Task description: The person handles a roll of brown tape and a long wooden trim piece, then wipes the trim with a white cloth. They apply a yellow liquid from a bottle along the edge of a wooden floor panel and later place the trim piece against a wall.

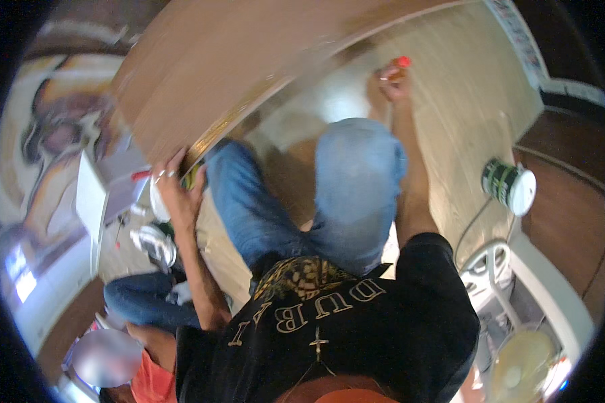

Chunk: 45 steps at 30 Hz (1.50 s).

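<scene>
A large brown panel [228, 60] stretches across the far left, with a shiny golden strip along its near edge. At the panel's lower left corner my left hand [178, 191], with rings on it, is closed on the edge. A small yellow-green thing [195, 177] shows beside its thumb; its kind is unclear. Out at the far right, over the pale floor [460, 101], my right hand [395, 84] is closed round a small object with a bright red end [404, 61]. The fingers hide most of that object.
My bent knees [359, 158] lie between my hands. A green-and-black tub with a white lid [517, 188] stands at right, near a white chair [487, 262] and a fan [524, 366]. Another person in an orange top [156, 376] sits at lower left, near a white board [91, 195].
</scene>
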Each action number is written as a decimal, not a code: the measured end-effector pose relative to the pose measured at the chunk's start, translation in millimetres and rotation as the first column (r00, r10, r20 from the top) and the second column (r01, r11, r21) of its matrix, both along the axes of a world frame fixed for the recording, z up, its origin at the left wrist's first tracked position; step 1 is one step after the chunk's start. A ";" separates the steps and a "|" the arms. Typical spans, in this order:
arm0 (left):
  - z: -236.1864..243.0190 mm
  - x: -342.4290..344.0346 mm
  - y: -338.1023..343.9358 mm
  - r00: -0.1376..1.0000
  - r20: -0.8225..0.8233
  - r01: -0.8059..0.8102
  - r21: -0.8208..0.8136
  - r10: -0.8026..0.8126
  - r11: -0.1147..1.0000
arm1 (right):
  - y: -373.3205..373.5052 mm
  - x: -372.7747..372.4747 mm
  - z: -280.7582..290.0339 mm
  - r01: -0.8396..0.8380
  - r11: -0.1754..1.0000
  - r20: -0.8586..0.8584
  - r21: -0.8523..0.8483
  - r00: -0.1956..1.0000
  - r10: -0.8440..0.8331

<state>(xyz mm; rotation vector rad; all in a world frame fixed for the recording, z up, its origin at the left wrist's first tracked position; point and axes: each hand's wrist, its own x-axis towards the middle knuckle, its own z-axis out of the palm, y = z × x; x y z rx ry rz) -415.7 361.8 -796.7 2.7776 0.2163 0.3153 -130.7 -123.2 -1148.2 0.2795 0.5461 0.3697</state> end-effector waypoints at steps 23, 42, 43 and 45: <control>16.3 15.6 0.7 0.995 -0.021 0.103 0.221 -0.101 0.970 | -9.7 -34.3 17.4 -0.025 0.996 -0.313 -0.082 0.950 -0.002; 52.4 6.9 -5.0 0.997 -0.044 0.076 0.144 -0.071 0.987 | 63.4 -147.4 172.2 -0.118 0.086 -0.117 -0.989 0.993 0.014; 59.5 12.2 -6.4 0.994 -0.034 0.110 0.122 -0.107 0.986 | 61.0 -139.9 186.1 -0.011 0.084 -0.004 -0.996 0.996 0.086; 79.0 19.0 -5.0 0.989 -0.025 0.145 0.121 -0.143 0.982 | 64.2 -112.4 208.3 0.124 0.163 0.153 -0.979 0.971 0.183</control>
